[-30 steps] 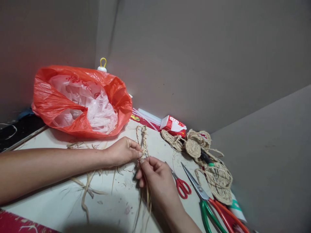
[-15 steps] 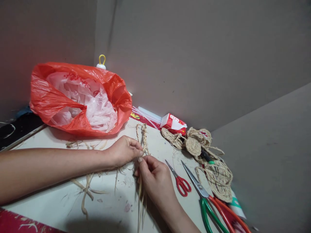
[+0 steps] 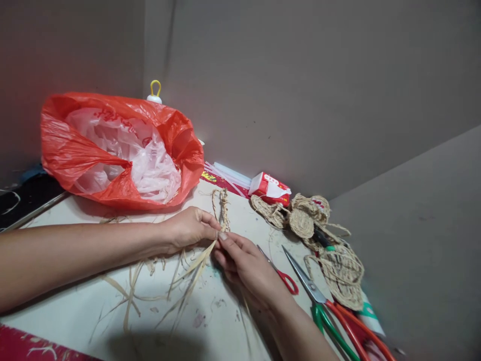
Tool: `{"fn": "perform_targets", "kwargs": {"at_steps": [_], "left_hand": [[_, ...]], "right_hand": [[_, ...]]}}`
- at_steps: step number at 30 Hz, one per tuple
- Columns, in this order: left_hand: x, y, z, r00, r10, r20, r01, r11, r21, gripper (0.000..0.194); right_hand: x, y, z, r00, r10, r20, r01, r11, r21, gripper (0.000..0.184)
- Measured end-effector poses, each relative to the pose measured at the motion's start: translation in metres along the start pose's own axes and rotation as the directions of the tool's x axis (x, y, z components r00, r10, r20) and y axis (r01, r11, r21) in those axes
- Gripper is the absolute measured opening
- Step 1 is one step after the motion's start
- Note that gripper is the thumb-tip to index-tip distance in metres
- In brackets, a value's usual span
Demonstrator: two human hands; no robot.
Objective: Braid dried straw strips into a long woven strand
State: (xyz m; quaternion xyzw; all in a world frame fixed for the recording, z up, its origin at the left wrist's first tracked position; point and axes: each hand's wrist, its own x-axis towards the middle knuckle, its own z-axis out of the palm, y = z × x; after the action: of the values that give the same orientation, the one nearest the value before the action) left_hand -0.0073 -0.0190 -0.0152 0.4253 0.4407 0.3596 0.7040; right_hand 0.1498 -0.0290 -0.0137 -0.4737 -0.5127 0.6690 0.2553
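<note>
Grey walls (image 3: 300,90) meet behind the red bag (image 3: 80,163) on a stained white table (image 3: 67,321); in front of the bag and to its right, the left hand (image 3: 191,230) and right hand (image 3: 250,263) pinch together on a braided straw cord (image 3: 224,210); should either pinch slacken, it might slip undone, or its loose ends (image 3: 203,258) might tangle with straw scraps (image 3: 131,291) littering the table before the bag

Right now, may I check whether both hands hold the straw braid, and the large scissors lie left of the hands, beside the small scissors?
Not quite: the left hand and right hand do hold the straw braid, but the large scissors lie to their right, not left, beside the small scissors, as the head view shows.
</note>
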Motion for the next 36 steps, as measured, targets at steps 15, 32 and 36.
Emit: {"fn": "perform_targets", "kwargs": {"at_steps": [15, 32, 36], "left_hand": [[0.002, 0.0, 0.002, 0.98, 0.197, 0.032, -0.199, 0.957, 0.21, 0.014], [-0.004, 0.018, -0.003, 0.914, 0.246, 0.323, -0.405, 0.597, 0.692, 0.027], [-0.007, 0.025, -0.001, 0.93, 0.236, 0.283, -0.368, 0.541, 0.757, 0.024]], "right_hand": [[0.005, 0.003, -0.004, 0.992, 0.11, 0.065, -0.125, 0.942, 0.311, 0.036], [0.001, 0.008, 0.004, 0.983, 0.052, -0.176, -0.028, 0.991, 0.134, 0.022], [0.002, 0.011, 0.007, 0.973, 0.07, -0.218, -0.056, 0.996, 0.072, 0.018]]}}
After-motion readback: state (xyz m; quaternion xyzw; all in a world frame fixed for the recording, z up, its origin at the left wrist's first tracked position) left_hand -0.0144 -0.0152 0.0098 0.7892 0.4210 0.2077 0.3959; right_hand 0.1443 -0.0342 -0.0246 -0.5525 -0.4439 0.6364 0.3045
